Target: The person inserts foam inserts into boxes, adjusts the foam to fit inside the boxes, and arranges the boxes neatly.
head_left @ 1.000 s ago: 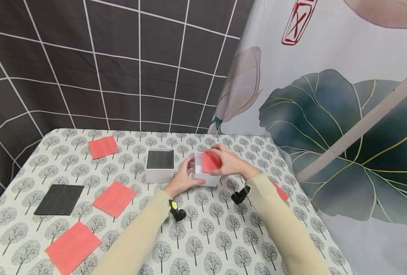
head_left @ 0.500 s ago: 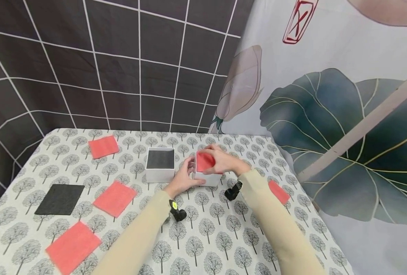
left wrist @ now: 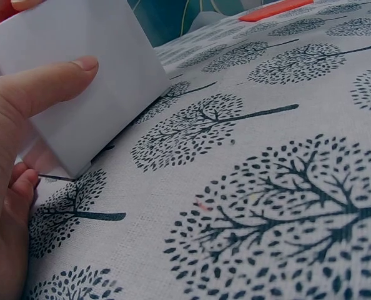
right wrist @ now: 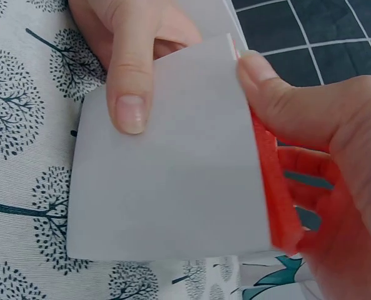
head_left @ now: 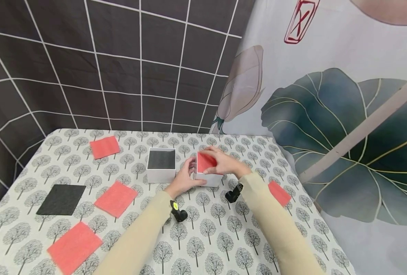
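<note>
In the head view, my left hand (head_left: 184, 180) grips the left side of a small white box (head_left: 213, 181), its thumb lying flat on the front wall (left wrist: 120, 75). At the box's top, my right hand (head_left: 224, 162) holds a red felt square (head_left: 205, 162) by its right part. The felt covers the mouth of the box, and its edge (right wrist: 279, 200) stands a little proud of the rim in the right wrist view. My right thumb is at the rim, the other fingers beyond the felt. The box's inside is hidden.
A second white box (head_left: 161, 177) stands just left, with a black felt square (head_left: 161, 159) in its mouth. Red felt squares lie at back left (head_left: 104, 147), left middle (head_left: 115, 198), front left (head_left: 74, 247) and right (head_left: 279, 193). A black square (head_left: 60, 199) lies far left.
My right hand has moved slightly left, bringing the red felt square across the box's mouth. A white strip of opening seen earlier is now covered. My left hand keeps its grip.
</note>
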Demonstrator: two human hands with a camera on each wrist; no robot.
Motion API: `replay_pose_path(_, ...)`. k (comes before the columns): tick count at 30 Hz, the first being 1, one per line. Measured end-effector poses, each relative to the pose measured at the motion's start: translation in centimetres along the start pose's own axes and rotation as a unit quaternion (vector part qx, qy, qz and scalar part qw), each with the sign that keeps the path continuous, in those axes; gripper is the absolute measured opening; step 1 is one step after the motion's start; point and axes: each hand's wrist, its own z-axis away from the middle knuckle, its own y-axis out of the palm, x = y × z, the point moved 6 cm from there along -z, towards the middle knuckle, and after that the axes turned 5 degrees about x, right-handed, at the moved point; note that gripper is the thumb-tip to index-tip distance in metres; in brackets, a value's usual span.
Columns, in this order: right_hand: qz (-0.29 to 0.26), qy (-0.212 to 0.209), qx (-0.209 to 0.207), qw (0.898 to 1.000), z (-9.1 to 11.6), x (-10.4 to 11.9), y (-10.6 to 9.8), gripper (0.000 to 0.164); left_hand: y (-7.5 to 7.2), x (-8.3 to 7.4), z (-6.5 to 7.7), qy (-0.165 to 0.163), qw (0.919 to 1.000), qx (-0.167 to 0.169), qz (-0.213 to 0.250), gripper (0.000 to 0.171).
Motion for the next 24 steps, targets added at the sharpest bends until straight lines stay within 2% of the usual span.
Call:
replay_pose_path(7,0.010,0.001,-0.026,1.000,-0.2,-0.3,0.5,0.070,0.1,0.0,0.0,-0.003,1.0000,0.000,-0.005,0.106)
replay_pose_path(13,-0.003,0.015,-0.038,0.999,-0.4,-0.4,0.8,0.070,0.1,-0.2,0.0,0.004,1.0000,0.000,0.000,0.105)
replay_pose_path(24,0.003,0.004,-0.030,1.000,-0.4,-0.2,1.2,0.065,0.2,0.1,0.1,0.002,1.0000,-0.004,-0.009,0.105)
